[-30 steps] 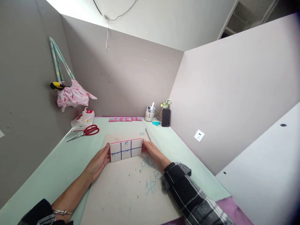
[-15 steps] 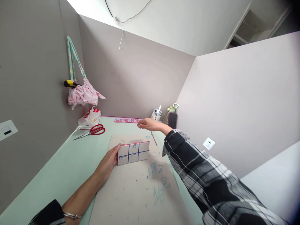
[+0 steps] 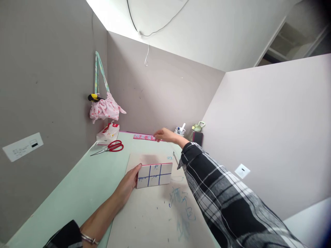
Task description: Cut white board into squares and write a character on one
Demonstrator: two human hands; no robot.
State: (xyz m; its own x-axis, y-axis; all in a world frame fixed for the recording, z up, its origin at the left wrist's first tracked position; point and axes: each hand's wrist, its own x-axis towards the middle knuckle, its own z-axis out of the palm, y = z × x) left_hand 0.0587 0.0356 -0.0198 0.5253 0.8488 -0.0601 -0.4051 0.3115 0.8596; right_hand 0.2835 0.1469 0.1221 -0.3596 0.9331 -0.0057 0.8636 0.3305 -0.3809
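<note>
My left hand [image 3: 131,177] grips the left end of a small white card [image 3: 154,179] with a pink edge, thumb along its top corner. Blue lines divide the card into boxes, some with handwriting. It is tilted up over a large pale board [image 3: 139,213] marked with blue scribbles. My right hand [image 3: 165,135] is stretched toward the back of the table, palm down, with bent fingers apart. Its fingertips overlap the right end of a pink strip with pale lettering [image 3: 143,137]; whether they touch it I cannot tell.
Red-handled scissors [image 3: 115,146] lie at the left beside a white and red plastic bag [image 3: 108,132]. At the back right stand a jar [image 3: 180,131], a green-lidded bottle [image 3: 197,127] and a dark phone-like slab [image 3: 198,138]. A pink cloth bag [image 3: 106,107] hangs on the left wall.
The view has shifted, so everything sits further right and mostly lower. My right hand has moved slightly left over the pink strip, its fingers more spread. My left hand still holds the card.
</note>
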